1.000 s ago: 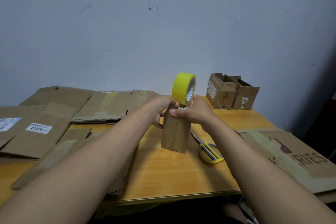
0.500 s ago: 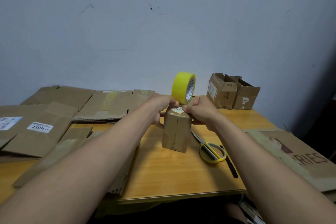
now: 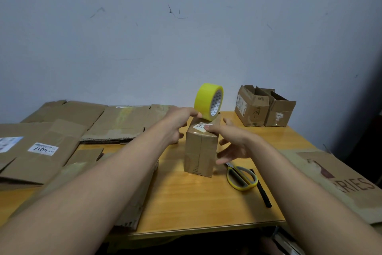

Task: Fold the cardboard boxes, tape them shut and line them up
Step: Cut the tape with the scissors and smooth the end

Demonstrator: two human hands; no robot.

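Note:
A small brown cardboard box [image 3: 198, 151] stands upright on the wooden table [image 3: 196, 203], with a white label on its closed top. A yellow tape roll [image 3: 206, 99] stands on edge on the far part of that top. My left hand [image 3: 177, 122] holds the roll at its lower left edge. My right hand [image 3: 231, 141] presses its thumb on the box top by the label, its fingers spread beside the box's right side.
Yellow-handled scissors [image 3: 241, 178] and a black pen [image 3: 261, 190] lie right of the box. Two open-topped boxes [image 3: 252, 108] stand at the back right. Flattened cardboard [image 3: 41, 147] covers the left; a large printed sheet [image 3: 341, 182] lies on the right.
My right hand has slid off the box top toward its right side and opened its fingers, thumb still on top. The roll stays on the box with my left hand.

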